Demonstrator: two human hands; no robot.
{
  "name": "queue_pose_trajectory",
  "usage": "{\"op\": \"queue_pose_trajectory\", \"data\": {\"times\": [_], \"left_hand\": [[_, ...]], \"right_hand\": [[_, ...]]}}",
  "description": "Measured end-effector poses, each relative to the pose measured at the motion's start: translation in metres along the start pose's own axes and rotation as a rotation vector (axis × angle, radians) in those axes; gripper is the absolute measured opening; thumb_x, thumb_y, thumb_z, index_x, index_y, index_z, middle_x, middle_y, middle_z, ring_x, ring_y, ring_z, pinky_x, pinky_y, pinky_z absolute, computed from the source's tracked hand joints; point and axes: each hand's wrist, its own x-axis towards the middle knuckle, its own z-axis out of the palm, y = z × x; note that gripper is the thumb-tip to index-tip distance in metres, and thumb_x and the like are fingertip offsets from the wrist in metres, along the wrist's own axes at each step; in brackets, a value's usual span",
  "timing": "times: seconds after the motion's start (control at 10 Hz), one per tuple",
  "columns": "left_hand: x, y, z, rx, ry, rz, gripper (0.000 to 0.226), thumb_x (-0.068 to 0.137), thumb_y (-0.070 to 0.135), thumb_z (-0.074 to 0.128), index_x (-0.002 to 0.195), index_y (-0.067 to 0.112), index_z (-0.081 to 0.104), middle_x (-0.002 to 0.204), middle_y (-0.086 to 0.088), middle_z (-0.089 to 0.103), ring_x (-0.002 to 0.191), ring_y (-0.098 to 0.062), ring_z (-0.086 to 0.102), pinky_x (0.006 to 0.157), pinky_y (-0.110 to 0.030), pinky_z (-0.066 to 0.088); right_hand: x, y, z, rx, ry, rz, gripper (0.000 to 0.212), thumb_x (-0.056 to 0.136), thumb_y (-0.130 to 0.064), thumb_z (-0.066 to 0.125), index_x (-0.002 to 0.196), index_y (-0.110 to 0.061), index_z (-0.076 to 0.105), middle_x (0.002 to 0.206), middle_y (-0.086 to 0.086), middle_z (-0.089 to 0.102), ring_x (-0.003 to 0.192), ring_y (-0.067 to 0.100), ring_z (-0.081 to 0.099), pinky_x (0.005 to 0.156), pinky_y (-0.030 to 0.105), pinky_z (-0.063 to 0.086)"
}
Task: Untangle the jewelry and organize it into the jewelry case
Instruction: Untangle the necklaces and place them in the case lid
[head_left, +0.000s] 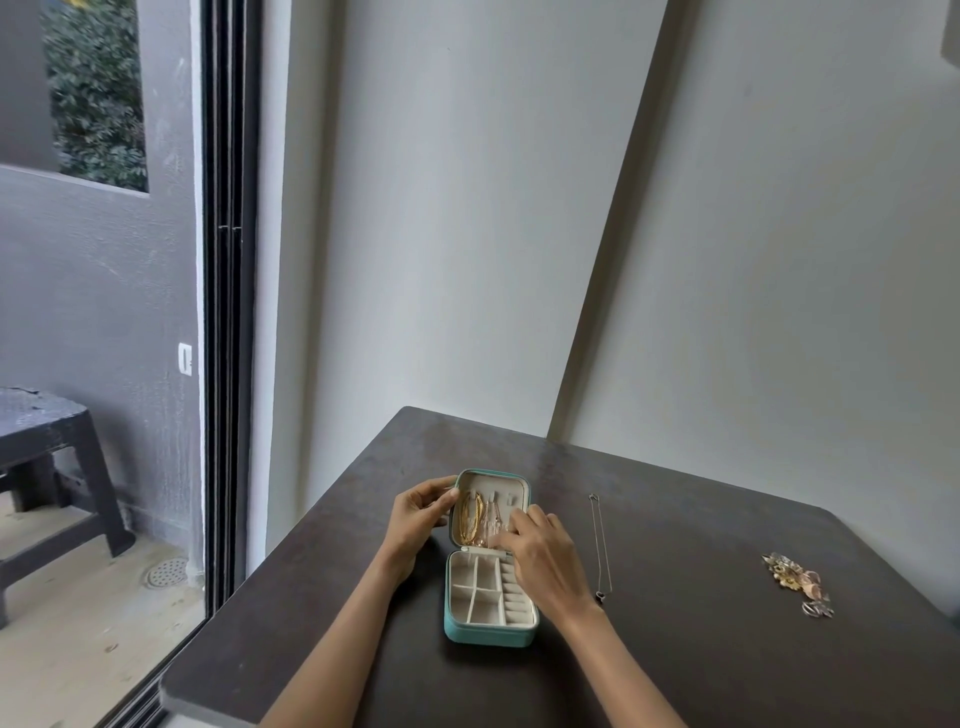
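The teal jewelry case (490, 558) lies open on the worktop (675, 649); my left hand (418, 512) curls round the lid's left edge, while my right hand (530, 540) has its fingers (511, 525) pressed together, touching the lid's lining beside the gold chains (471, 514). Right of the case lies a silver necklace (601, 545), farther right a jewelry tangle (797, 584).

Your jewelry case (488, 631) shows a smooth teal skin that looks like faux leather, lined inside with matt cream fabric. In its lid you have glossy gold-coloured metal chains (471, 517). Right of the case lies a thin silvery metal necklace (600, 545); further right, a shiny heap of mixed metal jewelry (797, 584). Under the case, your table (675, 649) is dark, matt and faintly mottled.
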Motion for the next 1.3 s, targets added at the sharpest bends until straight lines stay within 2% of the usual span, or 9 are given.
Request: {"op": "queue_pose_trajectory", "data": {"times": [0.2, 0.3, 0.5, 0.7, 0.8, 0.9, 1.0, 1.1, 1.3], "left_hand": [[0.0, -0.002, -0.001, 0.005, -0.003, -0.004, 0.019, 0.087, 0.01, 0.063, 0.104, 0.011, 0.07, 0.094, -0.009, 0.073, 0.082, -0.018, 0.061, 0.071, -0.033, 0.046], [0.001, -0.002, -0.002, 0.022, -0.006, -0.005, 0.019, 0.086, 0.013, 0.064, 0.105, 0.012, 0.07, 0.094, -0.008, 0.073, 0.082, -0.016, 0.062, 0.074, -0.034, 0.046], [0.0, -0.002, -0.002, 0.033, 0.003, -0.005, 0.02, 0.087, 0.011, 0.064, 0.105, 0.01, 0.07, 0.093, -0.008, 0.073, 0.08, -0.015, 0.063, 0.072, -0.033, 0.047], [0.0, -0.002, 0.001, 0.075, 0.035, -0.02, 0.015, 0.088, 0.01, 0.062, 0.101, 0.01, 0.071, 0.086, -0.003, 0.073, 0.074, -0.013, 0.062, 0.065, -0.028, 0.049], [0.0, -0.001, 0.002, 0.092, 0.052, -0.034, 0.015, 0.088, 0.01, 0.062, 0.101, 0.009, 0.07, 0.088, -0.007, 0.072, 0.072, -0.016, 0.062, 0.061, -0.026, 0.051], [-0.001, 0.002, 0.004, 0.083, 0.107, -0.054, 0.01, 0.089, 0.012, 0.062, 0.097, 0.013, 0.067, 0.08, -0.009, 0.067, 0.064, -0.019, 0.058, 0.05, -0.022, 0.05], [-0.007, 0.008, 0.007, 0.097, 0.137, -0.093, 0.014, 0.093, 0.017, 0.055, 0.098, 0.009, 0.066, 0.075, -0.008, 0.062, 0.056, -0.017, 0.054, 0.043, -0.02, 0.047], [-0.014, 0.023, 0.01, 0.075, 0.168, -0.169, 0.027, 0.1, 0.028, 0.041, 0.105, 0.008, 0.059, 0.087, -0.009, 0.063, 0.059, -0.018, 0.054, 0.045, -0.021, 0.047], [-0.015, 0.041, 0.011, 0.027, 0.154, -0.282, 0.034, 0.101, 0.037, 0.028, 0.115, 0.012, 0.046, 0.09, -0.009, 0.06, 0.074, -0.022, 0.057, 0.062, -0.03, 0.049]], "right_hand": [[-0.001, 0.001, 0.002, 0.019, 0.013, -0.004, 0.035, 0.056, -0.009, 0.083, 0.076, -0.034, 0.07, 0.074, -0.014, 0.054, 0.071, 0.008, 0.05, 0.06, 0.02, 0.047], [-0.001, 0.001, 0.004, 0.018, 0.04, -0.009, 0.035, 0.06, -0.011, 0.082, 0.084, -0.033, 0.07, 0.076, -0.013, 0.055, 0.072, 0.008, 0.049, 0.061, 0.02, 0.046], [-0.001, 0.001, 0.007, 0.024, 0.037, 0.0, 0.031, 0.057, -0.015, 0.086, 0.077, -0.035, 0.072, 0.072, -0.014, 0.051, 0.072, 0.008, 0.041, 0.058, 0.02, 0.044], [-0.002, 0.003, 0.012, 0.01, 0.054, 0.061, 0.041, 0.056, -0.004, 0.079, 0.085, -0.031, 0.069, 0.077, -0.013, 0.056, 0.072, 0.008, 0.051, 0.061, 0.02, 0.047], [-0.005, 0.003, 0.017, 0.089, 0.1, 0.256, 0.045, 0.057, 0.003, 0.072, 0.091, -0.026, 0.067, 0.083, -0.011, 0.057, 0.076, 0.01, 0.054, 0.06, 0.021, 0.048], [-0.008, 0.004, 0.02, 0.459, 0.052, 0.629, 0.032, 0.083, -0.002, 0.055, 0.11, -0.019, 0.063, 0.105, -0.002, 0.06, 0.097, 0.015, 0.057, 0.069, 0.021, 0.044], [-0.005, 0.003, 0.016, 0.707, -0.009, 0.78, 0.03, 0.092, -0.008, 0.049, 0.119, -0.014, 0.06, 0.115, 0.006, 0.063, 0.103, 0.018, 0.059, 0.077, 0.019, 0.041], [0.0, 0.0, 0.01, 0.899, -0.047, 0.916, 0.031, 0.093, -0.012, 0.045, 0.12, -0.012, 0.061, 0.118, 0.005, 0.064, 0.11, 0.019, 0.057, 0.088, 0.025, 0.043], [-0.001, -0.002, 0.009, 0.961, -0.091, 0.98, 0.032, 0.093, -0.013, 0.043, 0.119, -0.013, 0.062, 0.118, -0.002, 0.063, 0.112, 0.017, 0.056, 0.097, 0.03, 0.043]]}}
